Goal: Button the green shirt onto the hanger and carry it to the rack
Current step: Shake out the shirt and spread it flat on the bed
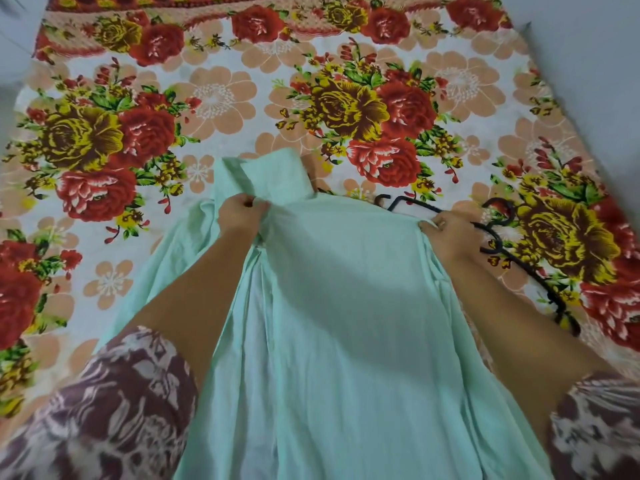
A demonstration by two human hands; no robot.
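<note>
Both outstretched hands, left (240, 216) and right (445, 233), grip the green shirt's (339, 306) top edge.

Two short sleeves of maroon-brown cloth printed with white leaf and flower shapes show: the left sleeve (104, 410) and the right sleeve (595, 434). Below them the forearms, left hand (239, 218) and right hand (446, 235) are bare.

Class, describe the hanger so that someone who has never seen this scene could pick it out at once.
A floral sheet fills most of the view, and a pale green shirt is held over its near middle. Past the shirt's top right corner, by the right hand, lies the hanger. It is the only thin black thing there, dark against the red and yellow print.
</note>
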